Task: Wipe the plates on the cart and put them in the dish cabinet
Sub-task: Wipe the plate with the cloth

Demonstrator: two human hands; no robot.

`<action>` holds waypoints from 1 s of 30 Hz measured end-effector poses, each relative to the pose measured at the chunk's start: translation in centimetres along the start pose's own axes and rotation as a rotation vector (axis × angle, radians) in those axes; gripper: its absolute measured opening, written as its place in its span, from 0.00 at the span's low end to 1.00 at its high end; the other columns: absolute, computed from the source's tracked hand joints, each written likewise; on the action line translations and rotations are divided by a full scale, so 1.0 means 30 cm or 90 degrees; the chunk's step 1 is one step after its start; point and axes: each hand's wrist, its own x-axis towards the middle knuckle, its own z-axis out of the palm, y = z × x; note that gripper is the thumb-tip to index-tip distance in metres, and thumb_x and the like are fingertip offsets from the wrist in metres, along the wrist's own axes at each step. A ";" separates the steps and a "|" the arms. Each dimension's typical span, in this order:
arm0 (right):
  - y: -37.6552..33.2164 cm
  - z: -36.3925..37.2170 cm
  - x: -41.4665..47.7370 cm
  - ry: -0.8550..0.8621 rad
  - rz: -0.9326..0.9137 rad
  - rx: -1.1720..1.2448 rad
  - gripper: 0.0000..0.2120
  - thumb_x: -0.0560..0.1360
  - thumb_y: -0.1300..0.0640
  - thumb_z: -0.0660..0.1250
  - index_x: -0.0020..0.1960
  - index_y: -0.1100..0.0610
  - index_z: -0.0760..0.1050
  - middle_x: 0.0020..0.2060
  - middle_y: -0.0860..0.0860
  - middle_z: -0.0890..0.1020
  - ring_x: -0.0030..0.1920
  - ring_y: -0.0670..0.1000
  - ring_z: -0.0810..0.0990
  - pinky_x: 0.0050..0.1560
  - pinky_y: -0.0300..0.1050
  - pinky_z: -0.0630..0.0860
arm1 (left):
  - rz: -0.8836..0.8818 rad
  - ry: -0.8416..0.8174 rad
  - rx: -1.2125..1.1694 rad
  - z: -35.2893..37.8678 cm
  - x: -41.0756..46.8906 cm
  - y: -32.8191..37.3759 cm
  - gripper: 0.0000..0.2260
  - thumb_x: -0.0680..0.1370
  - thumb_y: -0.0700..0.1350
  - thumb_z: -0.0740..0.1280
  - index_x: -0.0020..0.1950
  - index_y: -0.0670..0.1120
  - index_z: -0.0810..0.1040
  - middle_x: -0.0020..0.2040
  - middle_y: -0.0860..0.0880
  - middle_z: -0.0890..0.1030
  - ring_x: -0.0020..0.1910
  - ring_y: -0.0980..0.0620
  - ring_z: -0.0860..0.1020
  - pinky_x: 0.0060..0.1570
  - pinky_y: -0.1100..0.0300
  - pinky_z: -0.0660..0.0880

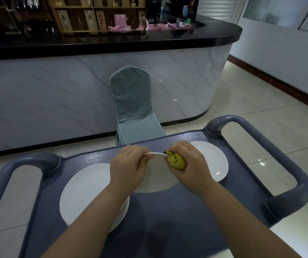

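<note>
White ceramic, glossy. The round white plate point(155, 178) being worked on is held over the middle of the grey-blue plastic cart point(168, 220). In this view its edges overlap the items on either side. Whether its near edge rests on the cart top cannot be told.

Left hand point(129, 166): fingers curled over the plate's far-left rim, pinching it against the thumb. Right hand point(191, 164): closed around a bunched yellow-green cloth point(177, 162), which presses against the far-right rim of the same plate.

Other task items: a stack of white plates point(86, 192) sits on the left of the cart. A single white plate point(213, 161) lies flat at the cart's far right. The dish cabinet is not in view.

Surroundings: a chair in a teal fabric cover point(132, 105) stands just beyond the cart. It is backed against a curved counter with a pale marble-pattern front point(56, 94) and a black top.

Step, as judged: wiping, at the rim of one plate. Which plates are wiped and which are not cannot be read here. No plate is on its way to a cabinet, so most of the task appears to remain.

Next move, as judged: the cloth must travel round the rim and across the face. This calls for a firm left-hand pinch and a turn of the plate under the cloth. Glazed ceramic may slip in a rim-only grip, so support underneath seems wise before carrying.
</note>
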 end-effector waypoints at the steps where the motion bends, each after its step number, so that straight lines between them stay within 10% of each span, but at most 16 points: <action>1: 0.002 0.008 -0.006 0.006 0.007 -0.008 0.09 0.72 0.57 0.73 0.50 0.58 0.79 0.45 0.50 0.80 0.44 0.47 0.77 0.45 0.39 0.75 | 0.028 -0.010 0.016 0.003 0.004 -0.003 0.10 0.77 0.45 0.63 0.40 0.43 0.81 0.37 0.49 0.81 0.39 0.54 0.72 0.36 0.65 0.64; 19: 0.017 -0.036 0.004 -0.016 -0.004 -0.009 0.13 0.71 0.51 0.70 0.52 0.58 0.78 0.47 0.51 0.79 0.45 0.49 0.77 0.45 0.38 0.74 | 0.092 -0.235 0.025 0.056 0.095 0.054 0.04 0.73 0.43 0.69 0.39 0.47 0.76 0.34 0.51 0.77 0.33 0.47 0.73 0.29 0.58 0.66; 27: 0.098 -0.086 -0.046 0.092 0.221 0.182 0.15 0.67 0.50 0.75 0.52 0.47 0.76 0.47 0.40 0.80 0.49 0.45 0.79 0.48 0.33 0.74 | -0.514 0.083 -0.397 -0.013 0.093 -0.006 0.10 0.77 0.38 0.69 0.37 0.46 0.73 0.32 0.54 0.74 0.32 0.59 0.71 0.34 0.65 0.68; 30: 0.066 -0.064 0.010 0.089 0.201 0.121 0.15 0.68 0.52 0.75 0.52 0.46 0.76 0.48 0.41 0.79 0.49 0.43 0.77 0.49 0.34 0.73 | -0.498 0.039 -0.369 0.021 0.050 0.003 0.09 0.77 0.40 0.69 0.37 0.46 0.73 0.32 0.54 0.74 0.32 0.58 0.71 0.33 0.64 0.67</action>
